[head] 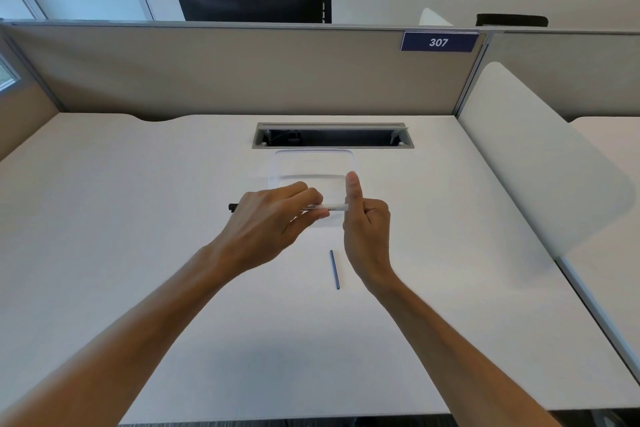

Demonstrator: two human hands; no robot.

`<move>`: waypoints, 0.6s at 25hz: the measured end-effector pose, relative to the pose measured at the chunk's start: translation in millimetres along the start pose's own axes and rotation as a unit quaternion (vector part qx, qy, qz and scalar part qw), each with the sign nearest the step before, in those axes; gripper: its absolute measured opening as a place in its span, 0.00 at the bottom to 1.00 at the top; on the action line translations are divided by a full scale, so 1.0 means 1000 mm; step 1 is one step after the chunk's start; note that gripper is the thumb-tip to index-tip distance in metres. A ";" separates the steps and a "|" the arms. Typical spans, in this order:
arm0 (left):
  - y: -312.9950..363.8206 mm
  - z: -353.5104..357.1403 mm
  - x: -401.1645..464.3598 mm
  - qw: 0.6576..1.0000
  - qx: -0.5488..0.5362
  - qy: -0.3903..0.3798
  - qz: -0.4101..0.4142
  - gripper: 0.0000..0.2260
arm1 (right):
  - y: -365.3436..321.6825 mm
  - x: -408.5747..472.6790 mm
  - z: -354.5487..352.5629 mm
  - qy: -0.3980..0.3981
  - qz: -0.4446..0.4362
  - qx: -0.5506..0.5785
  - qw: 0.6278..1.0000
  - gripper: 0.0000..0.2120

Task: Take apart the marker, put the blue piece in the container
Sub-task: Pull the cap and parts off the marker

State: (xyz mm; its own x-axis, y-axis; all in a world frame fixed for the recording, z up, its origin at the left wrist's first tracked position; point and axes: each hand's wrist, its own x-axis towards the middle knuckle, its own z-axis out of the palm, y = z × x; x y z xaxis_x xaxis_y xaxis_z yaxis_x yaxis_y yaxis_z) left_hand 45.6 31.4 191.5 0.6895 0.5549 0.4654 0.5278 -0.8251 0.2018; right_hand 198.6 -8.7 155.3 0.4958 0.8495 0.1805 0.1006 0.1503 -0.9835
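Note:
A white marker barrel [329,208] is held level above the desk, its black cap end [232,207] sticking out to the left. My left hand [273,222] grips the barrel's middle. My right hand [365,222] is closed at the barrel's right end with the thumb raised; what its fingers hold is hidden. A thin blue piece [334,269] lies loose on the desk just below and between my hands. A clear plastic container [313,163] sits on the desk right behind the hands.
A grey cable slot [332,135] is cut into the white desk [138,218] behind the container. A beige partition with a "307" sign [439,42] closes the back. A white side divider [540,163] stands at the right.

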 end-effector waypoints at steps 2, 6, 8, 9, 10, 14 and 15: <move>0.000 -0.003 0.002 1.000 0.000 0.016 0.016 0.13 | -0.001 0.002 0.002 0.006 -0.008 0.004 1.000 0.30; 0.000 -0.008 0.006 0.998 -0.002 0.035 0.052 0.11 | 0.000 0.006 0.003 0.018 -0.055 0.007 0.998 0.30; 0.000 -0.011 0.010 0.998 -0.030 0.021 0.040 0.12 | -0.003 0.006 0.003 0.025 -0.085 0.011 0.996 0.29; 0.000 -0.014 0.012 0.998 -0.053 0.006 0.026 0.14 | -0.005 0.007 0.002 0.026 -0.100 0.014 0.995 0.29; -0.001 -0.016 0.015 0.996 -0.083 -0.013 0.009 0.15 | -0.007 0.007 0.002 0.027 -0.113 0.018 0.993 0.29; -0.001 -0.026 0.026 0.965 -0.243 -0.072 -0.072 0.13 | -0.014 0.014 0.002 0.032 -0.196 0.014 0.980 0.26; -0.002 -0.029 0.030 0.953 -0.271 -0.101 -0.088 0.12 | -0.014 0.016 0.001 0.035 -0.226 0.005 0.974 0.25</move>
State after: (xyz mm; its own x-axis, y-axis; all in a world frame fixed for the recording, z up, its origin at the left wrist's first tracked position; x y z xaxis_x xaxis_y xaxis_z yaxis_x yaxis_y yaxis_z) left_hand 50.5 46.8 229.9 0.7240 0.6540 0.2192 0.3480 -0.6207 0.7026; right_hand 204.1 3.3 172.3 0.4598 0.6597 0.5945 0.3142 0.5053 -0.8037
